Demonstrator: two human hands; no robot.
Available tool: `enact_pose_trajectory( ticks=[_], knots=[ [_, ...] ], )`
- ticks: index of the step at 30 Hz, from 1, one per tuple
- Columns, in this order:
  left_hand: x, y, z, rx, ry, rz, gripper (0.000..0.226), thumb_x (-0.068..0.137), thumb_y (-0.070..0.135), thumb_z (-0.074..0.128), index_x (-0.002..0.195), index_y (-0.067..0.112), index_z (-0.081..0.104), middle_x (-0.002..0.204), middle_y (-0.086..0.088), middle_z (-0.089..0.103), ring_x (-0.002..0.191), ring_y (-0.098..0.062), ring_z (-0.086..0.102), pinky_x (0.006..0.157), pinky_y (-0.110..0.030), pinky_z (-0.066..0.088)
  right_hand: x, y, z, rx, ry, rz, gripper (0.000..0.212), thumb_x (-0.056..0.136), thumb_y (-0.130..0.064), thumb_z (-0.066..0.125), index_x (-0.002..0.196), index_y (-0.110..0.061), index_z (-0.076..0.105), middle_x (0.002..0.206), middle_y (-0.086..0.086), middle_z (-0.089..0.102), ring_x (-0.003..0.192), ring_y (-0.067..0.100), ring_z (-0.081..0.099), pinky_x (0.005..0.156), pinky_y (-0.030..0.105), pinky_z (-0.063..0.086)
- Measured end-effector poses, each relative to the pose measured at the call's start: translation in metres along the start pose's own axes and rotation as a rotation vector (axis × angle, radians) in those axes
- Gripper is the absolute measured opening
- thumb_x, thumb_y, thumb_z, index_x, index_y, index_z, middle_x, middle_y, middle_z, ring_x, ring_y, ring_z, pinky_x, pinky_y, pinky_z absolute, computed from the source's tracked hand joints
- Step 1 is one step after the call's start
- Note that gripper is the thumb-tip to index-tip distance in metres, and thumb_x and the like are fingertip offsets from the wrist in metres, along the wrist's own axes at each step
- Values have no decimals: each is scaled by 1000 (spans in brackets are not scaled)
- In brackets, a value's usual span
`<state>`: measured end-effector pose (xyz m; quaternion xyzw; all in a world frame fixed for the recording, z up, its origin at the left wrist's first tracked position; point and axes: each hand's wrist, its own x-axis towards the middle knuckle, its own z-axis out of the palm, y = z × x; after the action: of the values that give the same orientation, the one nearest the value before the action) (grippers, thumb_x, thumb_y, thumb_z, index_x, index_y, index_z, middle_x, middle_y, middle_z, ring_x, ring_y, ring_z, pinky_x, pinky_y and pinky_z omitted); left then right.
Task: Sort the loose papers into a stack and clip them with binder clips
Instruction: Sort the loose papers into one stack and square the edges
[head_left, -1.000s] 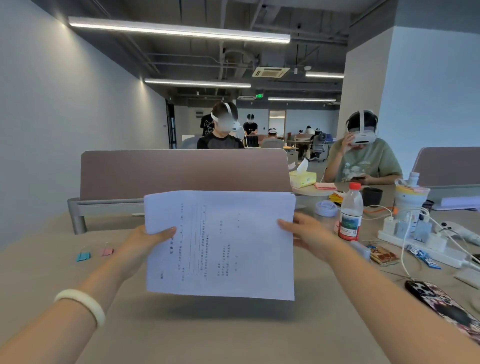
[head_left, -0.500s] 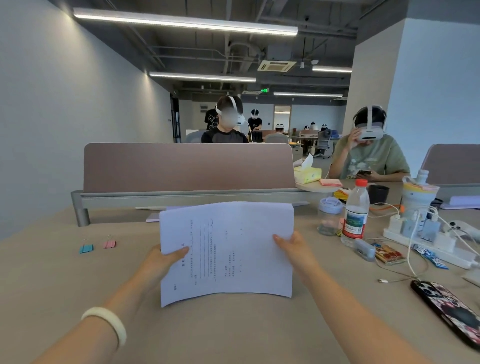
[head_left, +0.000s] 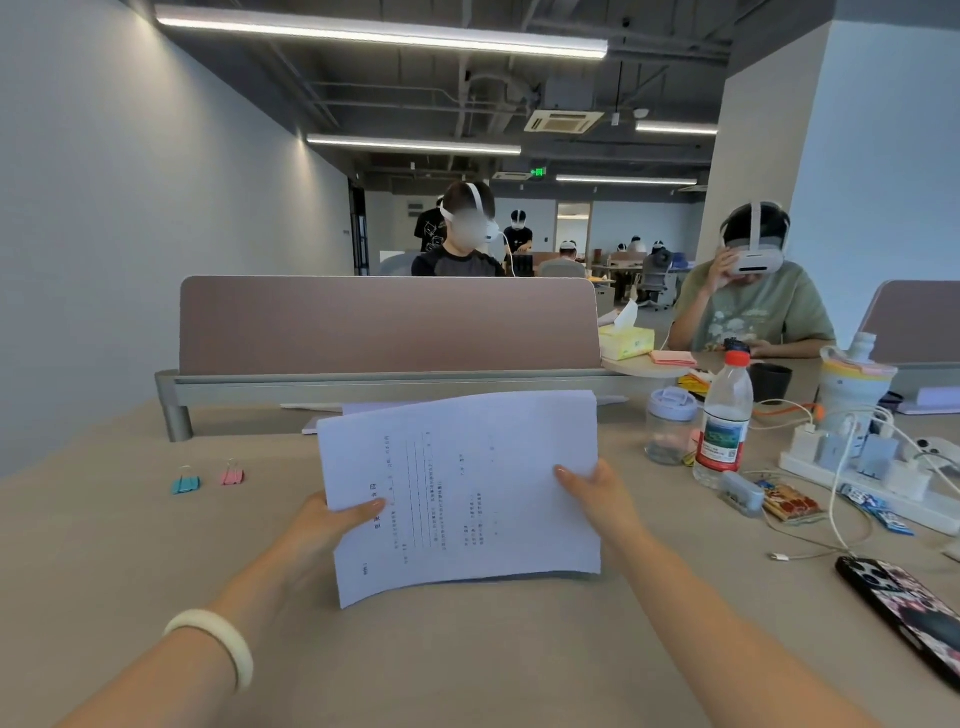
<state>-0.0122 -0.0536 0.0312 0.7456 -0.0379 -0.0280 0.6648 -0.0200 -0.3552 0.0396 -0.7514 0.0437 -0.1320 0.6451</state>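
Two hands on one stack of papers (head_left: 467, 493); left hand (head_left: 332, 525) pinches the left short edge, thumb on the printed face; right hand (head_left: 597, 499) pinches the right short edge, thumb on top, remaining fingers hidden behind the sheets; both grips narrow and closed on paper. Stack stands tilted toward the camera over the middle of the desk (head_left: 467, 665), long axis running left-right, lower edge at or just above the surface, contact not clear; top edge curls back slightly. Looks like the squaring step, tapping edges flush before clipping; clipping not yet done. Blue binder clip (head_left: 186, 482) and pink binder clip (head_left: 231, 474) sit side by side near the desk's left edge, well apart from the stack, untouched. Key relation: clips lie left of the stack, so the left hand is nearer to fetch one, and the right hand would have to carry the sheets alone. More sheets (head_left: 332, 418) lie flat behind the stack near the divider (head_left: 389, 325). Bottle (head_left: 723, 426), jar (head_left: 670, 426), power strip (head_left: 862, 473), phone (head_left: 904, 618) crowd the right side.
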Motion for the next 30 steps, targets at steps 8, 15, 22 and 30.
enact_pose_trajectory(
  ticks=[8,15,22,30],
  knots=[
    [14,94,-19,238,152,381,92,76,25,76,146,38,19,138,19,35,119,12,40,95,-23,36,10,-148,-10,-639,-123,-376,25,91,-18,59,114,-7,60,115,9,63,101,26,58,81,34,47],
    [10,98,34,126,-101,284,33,80,24,72,112,19,66,101,3,75,94,-18,72,83,-37,57,1,-210,33,-1180,-247,-641,18,91,-23,58,105,-12,55,113,8,57,105,26,51,72,29,35],
    [4,55,41,-130,37,240,13,86,16,65,93,27,67,88,12,75,77,-7,72,70,-28,54,13,-182,-12,-895,-146,-471,23,80,-33,72,84,-14,58,86,-2,57,82,16,53,68,28,41],
    [6,69,51,-204,97,259,18,87,19,65,105,18,65,99,3,70,88,-15,67,76,-30,53,2,-85,-4,181,-212,-62,29,94,-27,55,120,-15,60,120,4,68,107,23,66,94,42,52]
  ],
)
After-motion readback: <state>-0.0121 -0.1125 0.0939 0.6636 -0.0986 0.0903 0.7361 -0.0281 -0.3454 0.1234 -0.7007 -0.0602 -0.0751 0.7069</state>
